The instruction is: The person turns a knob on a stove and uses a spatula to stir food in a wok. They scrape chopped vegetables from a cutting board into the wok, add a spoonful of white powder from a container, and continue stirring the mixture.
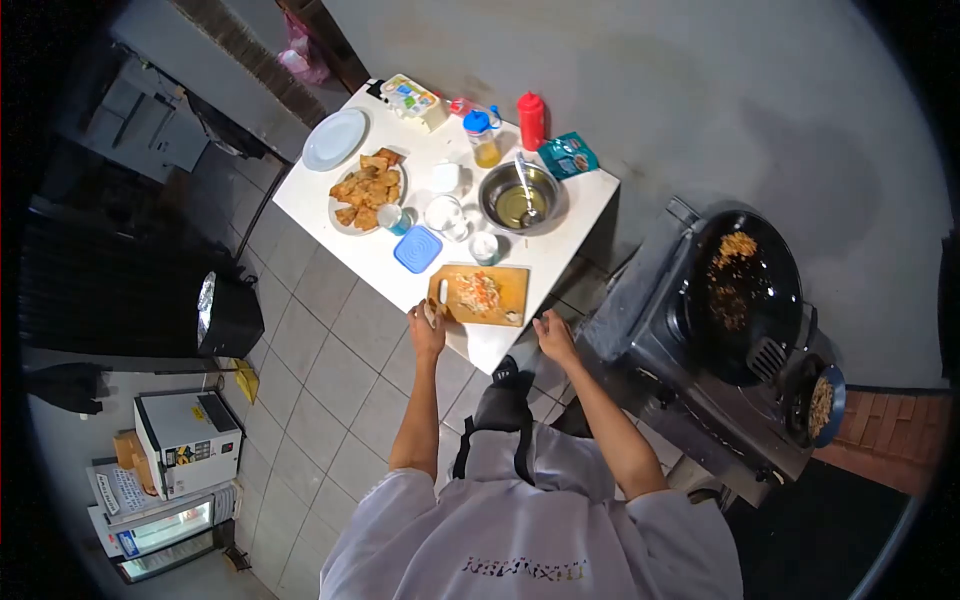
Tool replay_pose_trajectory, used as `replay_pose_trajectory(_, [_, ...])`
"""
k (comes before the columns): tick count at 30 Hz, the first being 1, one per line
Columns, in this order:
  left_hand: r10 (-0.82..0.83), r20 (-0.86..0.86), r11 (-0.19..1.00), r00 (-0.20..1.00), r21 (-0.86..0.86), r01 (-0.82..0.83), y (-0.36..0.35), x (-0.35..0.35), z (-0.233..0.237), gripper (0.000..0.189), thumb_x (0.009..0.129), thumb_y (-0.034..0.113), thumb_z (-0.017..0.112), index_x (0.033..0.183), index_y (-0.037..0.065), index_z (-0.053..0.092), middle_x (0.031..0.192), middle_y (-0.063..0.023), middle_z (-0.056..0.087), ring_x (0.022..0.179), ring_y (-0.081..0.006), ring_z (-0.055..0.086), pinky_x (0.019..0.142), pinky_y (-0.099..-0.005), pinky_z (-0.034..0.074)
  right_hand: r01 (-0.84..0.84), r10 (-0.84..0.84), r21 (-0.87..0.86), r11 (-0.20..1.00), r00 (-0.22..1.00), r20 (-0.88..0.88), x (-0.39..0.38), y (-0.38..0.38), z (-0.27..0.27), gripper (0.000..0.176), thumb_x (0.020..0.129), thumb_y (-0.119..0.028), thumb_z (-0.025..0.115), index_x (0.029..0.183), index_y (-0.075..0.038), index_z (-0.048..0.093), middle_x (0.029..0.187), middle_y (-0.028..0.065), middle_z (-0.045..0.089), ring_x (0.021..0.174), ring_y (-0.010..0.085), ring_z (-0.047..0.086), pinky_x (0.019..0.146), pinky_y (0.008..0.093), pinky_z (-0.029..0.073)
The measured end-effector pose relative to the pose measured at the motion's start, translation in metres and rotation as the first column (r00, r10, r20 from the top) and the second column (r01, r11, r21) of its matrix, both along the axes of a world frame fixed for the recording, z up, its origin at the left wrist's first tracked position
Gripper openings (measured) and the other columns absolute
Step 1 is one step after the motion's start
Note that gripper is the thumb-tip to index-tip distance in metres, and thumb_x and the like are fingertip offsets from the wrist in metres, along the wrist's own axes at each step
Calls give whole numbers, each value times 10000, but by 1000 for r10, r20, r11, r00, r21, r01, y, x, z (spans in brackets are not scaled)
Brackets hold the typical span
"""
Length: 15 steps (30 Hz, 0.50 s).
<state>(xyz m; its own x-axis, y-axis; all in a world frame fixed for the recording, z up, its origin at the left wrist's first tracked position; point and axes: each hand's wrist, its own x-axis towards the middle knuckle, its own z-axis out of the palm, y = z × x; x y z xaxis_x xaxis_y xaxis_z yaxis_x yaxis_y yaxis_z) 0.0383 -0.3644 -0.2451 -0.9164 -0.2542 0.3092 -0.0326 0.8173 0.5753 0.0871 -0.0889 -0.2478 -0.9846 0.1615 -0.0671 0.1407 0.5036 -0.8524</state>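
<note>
A wooden cutting board [515,290] lies at the near corner of the white table, with a heap of shredded white and orange food [478,293] on it. My left hand [428,330] is at the board's near left corner, fingers closed around something small and brownish that I cannot make out. Off the table's right edge, my right hand [555,338] hangs with loosely bent fingers apart and nothing visible in them. Beyond the board stand a small glass [485,248] and a blue square lid [417,250]. A steel bowl [490,205] holds yellowish liquid and a spoon [524,185].
Left on the table are a plate of fried pieces [367,190] and a pale plate [335,140]. A red squeeze bottle [531,122] and teal packet [568,155] stand at the back. On the right, a stove carries a large black wok [750,335] and a smaller pan [832,420].
</note>
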Motion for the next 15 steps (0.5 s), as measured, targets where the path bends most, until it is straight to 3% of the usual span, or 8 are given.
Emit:
replay_pose_trajectory(2, [-121,238,957,964,286,50,-11,-16,-1,511,858,236,643,1278,3,467,1015,-194,559,887,-318,597,757,-399,491,92,-78,-84,992,984,158,-20,-15,-6,276,878,-224,632,874,28,521,749,174,598,734,278,631,678,429,494])
replay_pose_trajectory(4, [-137,343,980,929,183,77,-14,-35,5,513,843,272,668,1229,-21,497,1029,-215,569,911,-346,603,785,-411,492,183,-138,-147,972,952,272,-32,-30,-40,295,866,-227,647,830,25,498,701,178,581,668,264,625,626,416,501])
replay_pose_trajectory(7, [-140,381,978,914,200,66,-14,-46,-4,500,822,338,693,1130,-31,556,978,-213,616,862,-366,608,761,-429,490,231,-166,252,940,953,-255,-29,-46,-54,260,882,-205,632,850,3,478,676,137,551,483,231,574,383,340,472])
replay_pose_trajectory(8, [-154,384,976,910,202,80,-14,-46,-7,500,822,338,693,1130,-31,556,978,-213,616,862,-366,608,761,-429,490,244,-179,254,936,951,-252,-25,-48,-59,260,882,-205,632,850,3,478,676,137,551,483,231,574,383,340,472])
replay_pose_trajectory(10, [-143,498,987,855,132,88,-9,-49,1,456,810,308,716,1076,-33,571,867,-180,617,758,-307,620,691,-401,502,336,-320,-65,940,930,180,-23,-50,-51,238,861,-168,627,907,7,473,783,232,602,706,410,616,612,478,473])
replay_pose_trajectory(11, [-158,499,986,852,131,106,-12,-51,0,456,810,308,716,1076,-33,571,867,-180,617,758,-307,620,691,-401,502,353,-337,-67,933,924,181,-20,-47,-47,238,861,-168,627,907,7,473,783,232,602,706,410,616,612,478,473])
replay_pose_trajectory(13, [-322,489,898,811,428,98,-22,-49,-15,375,854,248,686,1059,-13,512,791,-120,599,702,-211,612,618,-358,503,318,-217,-361,877,931,293,-7,-35,-30,253,903,-112,602,869,-82,353,671,60,490,453,143,532,398,272,479])
replay_pose_trajectory(15, [-468,452,790,759,600,129,-21,-41,-9,336,880,220,658,1067,15,469,800,-95,589,712,-174,600,598,-342,497,317,-207,-434,843,937,283,5,-27,-16,275,899,-103,609,862,-94,337,675,50,487,459,126,530,400,266,479])
